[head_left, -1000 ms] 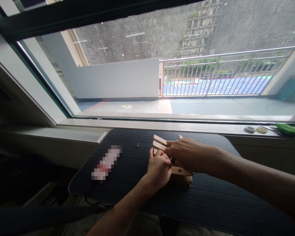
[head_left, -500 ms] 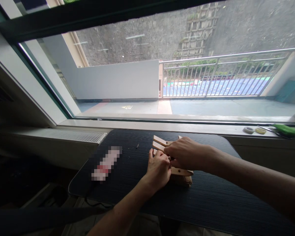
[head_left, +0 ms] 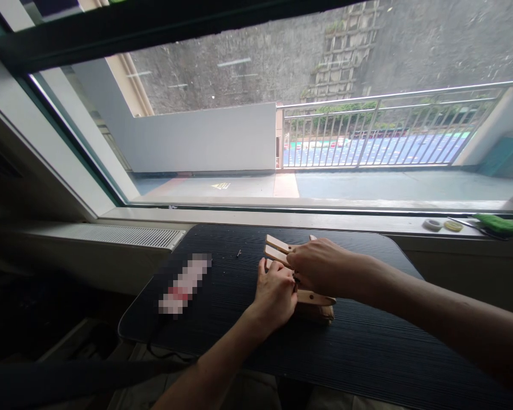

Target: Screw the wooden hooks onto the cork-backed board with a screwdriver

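Several pale wooden slats point(head_left: 277, 255), some with a round dark hole, lie side by side on the dark table. Closest to me, one slat point(head_left: 318, 299) with a tapered right end rests over a brown wooden block point(head_left: 326, 315). My left hand point(head_left: 276, 291) is closed around the left part of the slats, its fingertips curled over them. From the right, my right hand point(head_left: 318, 263) reaches over the slats with fingers pressed together against them. The fingers and the middle of the piece hide whatever the right hand pinches.
A small screw-like piece point(head_left: 239, 253) lies on the black table point(head_left: 222, 319), left of the slats. Further left is a blurred-out item point(head_left: 186, 285). On the windowsill point(head_left: 282, 218) at right sit two tape rolls point(head_left: 433, 225) and a green cloth-like thing point(head_left: 500, 225). A white radiator point(head_left: 123, 233) adjoins the table.
My right hand has shifted very slightly over the slats. My left hand and the wooden slats stay where they were.
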A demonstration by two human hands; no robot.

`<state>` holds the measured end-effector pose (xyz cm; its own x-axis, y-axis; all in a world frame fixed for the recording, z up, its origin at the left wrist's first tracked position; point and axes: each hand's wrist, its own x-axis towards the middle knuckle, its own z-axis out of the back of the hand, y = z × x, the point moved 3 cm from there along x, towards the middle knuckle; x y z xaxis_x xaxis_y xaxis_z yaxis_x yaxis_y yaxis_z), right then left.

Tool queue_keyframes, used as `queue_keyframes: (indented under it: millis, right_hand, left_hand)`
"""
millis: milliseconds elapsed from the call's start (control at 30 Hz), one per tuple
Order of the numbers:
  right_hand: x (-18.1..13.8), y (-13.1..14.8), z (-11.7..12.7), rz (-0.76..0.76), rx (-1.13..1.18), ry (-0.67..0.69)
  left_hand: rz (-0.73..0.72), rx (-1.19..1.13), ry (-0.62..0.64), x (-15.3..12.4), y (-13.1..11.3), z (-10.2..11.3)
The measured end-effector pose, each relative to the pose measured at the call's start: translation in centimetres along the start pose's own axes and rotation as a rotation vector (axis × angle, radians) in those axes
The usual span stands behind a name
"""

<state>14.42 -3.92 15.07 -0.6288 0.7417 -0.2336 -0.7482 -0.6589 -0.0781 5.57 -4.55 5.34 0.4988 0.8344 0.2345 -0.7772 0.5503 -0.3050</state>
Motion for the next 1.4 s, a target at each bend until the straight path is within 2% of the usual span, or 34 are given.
queue_keyframes:
  millis: [333, 500, 700, 1000, 1233, 1400]
  right_hand:
    - [-1.1, 0.3, 1.7, 0.011, 0.017, 0.076]
    - [-0.4, 0.1, 0.8, 0.033, 0.022, 0.016]
    - [0.3, -0.8, -0.2, -0.029, -0.016, -0.011]
    - [-0.8, -0.1, 1.8, 0.021, -0.004, 0.062]
    - [-0.1, -0.1, 0.9, 0.007, 0.007, 0.062]
    - [0.1, -0.6, 0.1, -0.001, -0.001, 0.008]
  left_hand:
    - [-0.002, 0.016, -0.039, -0.1, 0.1, -0.2]
    - [0.008, 0.011, 0.003, 0.1, 0.0, 0.0]
    - [0.006, 0.009, 0.031, 0.1, 0.1, 0.0]
    - [-0.028, 0.012, -0.026, 0.0, 0.3, -0.4]
    - [-0.005, 0.017, -0.009, 0.1, 0.2, -0.2]
    - [-0.007, -0.01, -0.007, -0.1, 0.1, -0.1]
